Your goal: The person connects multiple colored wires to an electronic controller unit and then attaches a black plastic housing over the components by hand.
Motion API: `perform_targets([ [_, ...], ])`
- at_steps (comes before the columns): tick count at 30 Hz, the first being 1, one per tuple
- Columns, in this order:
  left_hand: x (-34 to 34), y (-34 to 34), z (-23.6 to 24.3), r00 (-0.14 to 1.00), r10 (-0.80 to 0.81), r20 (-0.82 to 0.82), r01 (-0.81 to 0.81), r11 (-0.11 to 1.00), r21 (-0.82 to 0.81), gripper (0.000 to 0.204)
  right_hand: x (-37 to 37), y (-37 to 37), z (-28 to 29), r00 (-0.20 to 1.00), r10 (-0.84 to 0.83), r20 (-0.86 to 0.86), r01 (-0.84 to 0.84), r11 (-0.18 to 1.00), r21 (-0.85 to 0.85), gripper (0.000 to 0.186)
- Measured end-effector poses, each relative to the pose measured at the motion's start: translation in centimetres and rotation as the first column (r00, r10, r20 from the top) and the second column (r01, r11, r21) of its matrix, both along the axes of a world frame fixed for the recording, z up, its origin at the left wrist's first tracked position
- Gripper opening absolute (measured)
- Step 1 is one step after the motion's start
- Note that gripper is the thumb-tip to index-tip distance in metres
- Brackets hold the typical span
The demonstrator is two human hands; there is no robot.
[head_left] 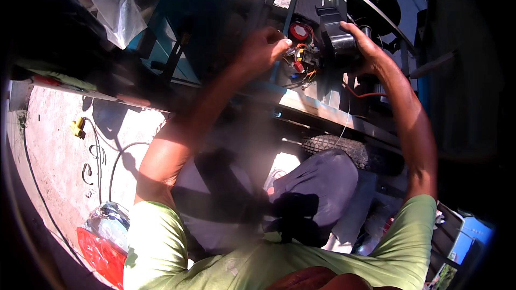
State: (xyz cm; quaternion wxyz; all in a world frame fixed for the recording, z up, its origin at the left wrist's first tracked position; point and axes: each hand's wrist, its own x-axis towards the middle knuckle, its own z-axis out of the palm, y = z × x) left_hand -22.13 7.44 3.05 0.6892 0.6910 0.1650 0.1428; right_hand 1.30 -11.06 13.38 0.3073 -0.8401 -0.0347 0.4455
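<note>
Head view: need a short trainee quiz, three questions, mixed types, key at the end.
1. Multiple choice: how is the black plastic part held?
A) in the left hand only
B) in the right hand only
C) in both hands

2. True or false: a yellow connector lies on the pale ground to the person's left.

3. Short answer: which is closer to the left hand, the wire bundle or the lower treaded tyre?

Key:
1. B, the right hand
2. True
3. The wire bundle
</note>
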Motion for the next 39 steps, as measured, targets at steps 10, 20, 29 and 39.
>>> perform_targets([
  [10,-0.8,-2.8,2.3,0.99,-0.14,0.033,0.139,0.99,0.028,0.03,-0.4,-0.2,-2.4,0.992,0.123,0.036,-0.121,0.991,-0.063,0.096],
  [20,-1.5,-2.1,-0.5,0.992,-0.075,-0.101,0.114,0.872,0.477,0.048,-6.4,4.6,-1.6,0.925,0.317,0.209,-0.307,0.948,-0.08,0.087],
  [29,-0.6,-2.9,-2.3,0.995,-0.101,0.008,0.069,0.732,0.678,0.055,-4.0,2.7,-7.0,0.875,0.293,0.386,-0.254,0.956,-0.15,0.128],
  [39,-0.8,-3.0,-4.0,0.988,-0.144,0.047,0.061,0.661,0.748,0.07,-1.8,4.4,-5.6,0.328,0.549,0.769,-0.467,0.802,-0.373,0.103],
])
